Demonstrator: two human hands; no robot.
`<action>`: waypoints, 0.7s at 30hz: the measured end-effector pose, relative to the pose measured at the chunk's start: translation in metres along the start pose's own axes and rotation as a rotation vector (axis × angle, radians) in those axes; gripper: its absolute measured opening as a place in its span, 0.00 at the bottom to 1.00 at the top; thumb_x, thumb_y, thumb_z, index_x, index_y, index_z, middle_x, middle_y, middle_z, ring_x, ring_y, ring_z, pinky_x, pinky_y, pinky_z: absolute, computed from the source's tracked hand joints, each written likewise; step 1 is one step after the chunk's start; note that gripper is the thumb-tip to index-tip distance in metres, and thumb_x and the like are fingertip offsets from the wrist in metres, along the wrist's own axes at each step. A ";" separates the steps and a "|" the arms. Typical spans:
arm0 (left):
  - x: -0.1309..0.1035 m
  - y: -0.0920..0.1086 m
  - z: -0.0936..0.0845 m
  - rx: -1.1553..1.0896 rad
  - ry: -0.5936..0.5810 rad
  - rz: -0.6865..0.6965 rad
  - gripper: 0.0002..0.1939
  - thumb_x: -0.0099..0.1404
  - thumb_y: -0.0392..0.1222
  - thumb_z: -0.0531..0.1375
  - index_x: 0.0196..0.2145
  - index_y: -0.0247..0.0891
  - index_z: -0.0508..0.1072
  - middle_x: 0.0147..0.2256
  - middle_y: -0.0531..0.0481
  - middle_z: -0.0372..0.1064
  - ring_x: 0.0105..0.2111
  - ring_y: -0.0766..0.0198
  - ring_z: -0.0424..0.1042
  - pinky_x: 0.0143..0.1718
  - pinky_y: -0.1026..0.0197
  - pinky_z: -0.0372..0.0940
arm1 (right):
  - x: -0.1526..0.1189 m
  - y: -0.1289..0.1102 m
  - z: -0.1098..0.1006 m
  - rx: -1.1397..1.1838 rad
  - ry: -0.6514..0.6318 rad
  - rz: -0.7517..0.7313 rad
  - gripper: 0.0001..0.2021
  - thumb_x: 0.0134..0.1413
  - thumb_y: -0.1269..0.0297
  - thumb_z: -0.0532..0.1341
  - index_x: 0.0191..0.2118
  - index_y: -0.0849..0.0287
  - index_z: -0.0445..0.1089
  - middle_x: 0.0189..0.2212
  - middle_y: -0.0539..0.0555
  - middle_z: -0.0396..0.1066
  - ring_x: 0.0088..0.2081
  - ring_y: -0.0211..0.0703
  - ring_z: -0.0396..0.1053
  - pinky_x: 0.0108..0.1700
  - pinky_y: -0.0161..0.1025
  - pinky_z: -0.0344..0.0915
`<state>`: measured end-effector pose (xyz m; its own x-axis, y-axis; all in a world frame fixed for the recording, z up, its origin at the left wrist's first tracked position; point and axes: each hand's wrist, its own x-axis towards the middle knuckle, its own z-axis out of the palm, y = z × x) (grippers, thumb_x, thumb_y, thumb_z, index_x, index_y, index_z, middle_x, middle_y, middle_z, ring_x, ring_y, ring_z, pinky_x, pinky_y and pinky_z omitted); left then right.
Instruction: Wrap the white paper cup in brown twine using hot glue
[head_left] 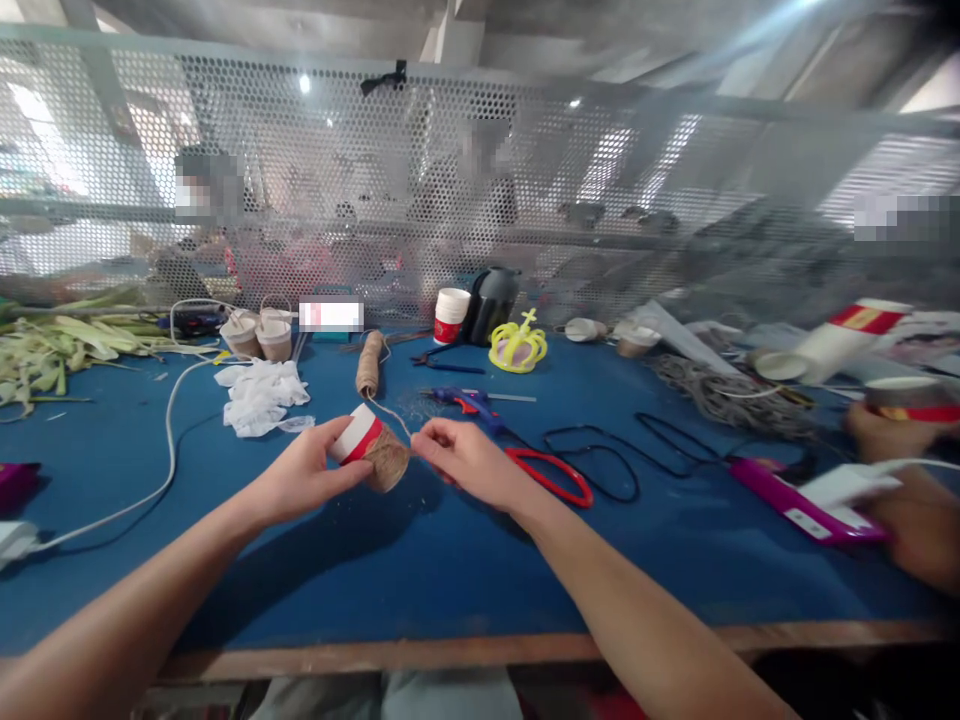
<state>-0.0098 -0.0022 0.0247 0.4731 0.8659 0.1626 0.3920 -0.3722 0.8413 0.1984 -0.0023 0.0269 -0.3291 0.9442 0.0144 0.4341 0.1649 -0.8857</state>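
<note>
My left hand [307, 468] grips a red and white paper cup [357, 436], tilted on its side above the blue table. Brown twine [388, 462] is wound around the cup's lower part. A loose strand of that twine runs to my right hand [457, 458], whose thumb and fingers pinch it close to the cup's end. The strand leads back to a twine spool [368, 364] lying behind the cup. Just beyond my right hand lies a blue glue gun [472, 402]. Red-handled scissors [553, 478] rest beside my right wrist, their blades hidden.
White gloves [262, 396] lie at left near two small cups [259, 336]. At the back stand stacked paper cups [451, 314] and a yellow crown-shaped piece [517, 347]. A purple power strip [806, 505] and dark cable lie right, near another person's hand [874, 432]. A perforated metal screen [300, 200] borders the table.
</note>
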 end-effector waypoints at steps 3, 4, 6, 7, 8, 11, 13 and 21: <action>0.000 0.001 0.001 0.012 -0.031 -0.015 0.15 0.56 0.44 0.56 0.39 0.31 0.67 0.32 0.48 0.70 0.32 0.62 0.68 0.33 0.63 0.63 | -0.005 -0.007 -0.004 -0.012 0.054 -0.089 0.15 0.46 0.53 0.60 0.26 0.62 0.65 0.19 0.45 0.59 0.22 0.31 0.56 0.25 0.30 0.54; -0.001 0.000 0.002 0.007 -0.047 -0.021 0.16 0.57 0.44 0.56 0.40 0.31 0.67 0.33 0.47 0.70 0.32 0.61 0.68 0.33 0.63 0.63 | -0.006 -0.008 -0.004 -0.015 0.078 -0.100 0.14 0.46 0.55 0.60 0.26 0.62 0.66 0.18 0.45 0.58 0.22 0.31 0.54 0.25 0.31 0.53; -0.001 0.000 0.003 -0.004 -0.083 -0.033 0.16 0.57 0.44 0.56 0.41 0.32 0.66 0.34 0.47 0.71 0.32 0.61 0.68 0.33 0.63 0.63 | -0.007 -0.009 -0.004 -0.048 0.138 -0.122 0.13 0.47 0.56 0.59 0.25 0.62 0.67 0.17 0.44 0.55 0.21 0.30 0.51 0.23 0.31 0.50; -0.002 0.000 0.004 -0.007 -0.106 -0.041 0.16 0.57 0.44 0.56 0.41 0.32 0.66 0.34 0.47 0.71 0.32 0.61 0.69 0.33 0.63 0.63 | -0.007 -0.010 -0.004 -0.070 0.167 -0.143 0.12 0.48 0.57 0.59 0.25 0.62 0.67 0.17 0.44 0.54 0.21 0.30 0.50 0.23 0.31 0.50; -0.002 0.000 0.005 -0.007 -0.132 -0.045 0.16 0.57 0.43 0.56 0.41 0.32 0.66 0.34 0.48 0.71 0.31 0.62 0.69 0.32 0.64 0.63 | -0.008 -0.010 -0.003 -0.090 0.190 -0.168 0.12 0.48 0.57 0.59 0.25 0.62 0.68 0.18 0.44 0.55 0.21 0.30 0.49 0.23 0.31 0.49; -0.004 0.000 0.008 0.002 -0.203 -0.041 0.14 0.57 0.41 0.56 0.41 0.32 0.67 0.31 0.50 0.71 0.29 0.63 0.68 0.31 0.65 0.63 | -0.008 -0.008 -0.002 -0.122 0.222 -0.231 0.10 0.48 0.60 0.59 0.25 0.62 0.68 0.20 0.46 0.58 0.21 0.30 0.51 0.23 0.31 0.50; -0.005 0.002 0.009 0.000 -0.230 -0.036 0.13 0.57 0.41 0.56 0.40 0.32 0.67 0.30 0.50 0.71 0.29 0.64 0.68 0.31 0.65 0.63 | -0.008 -0.007 -0.001 -0.131 0.225 -0.237 0.10 0.49 0.60 0.59 0.25 0.62 0.68 0.20 0.46 0.59 0.21 0.30 0.51 0.23 0.31 0.51; -0.006 0.005 0.009 -0.029 -0.252 -0.032 0.14 0.58 0.44 0.56 0.39 0.32 0.68 0.32 0.49 0.70 0.30 0.64 0.66 0.33 0.64 0.62 | -0.009 -0.004 0.000 -0.159 0.226 -0.186 0.11 0.49 0.61 0.58 0.23 0.62 0.67 0.16 0.45 0.55 0.20 0.31 0.50 0.22 0.31 0.49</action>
<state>-0.0037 -0.0120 0.0237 0.6439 0.7651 0.0054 0.3888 -0.3333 0.8589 0.2001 -0.0113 0.0304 -0.2279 0.9303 0.2874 0.5154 0.3656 -0.7750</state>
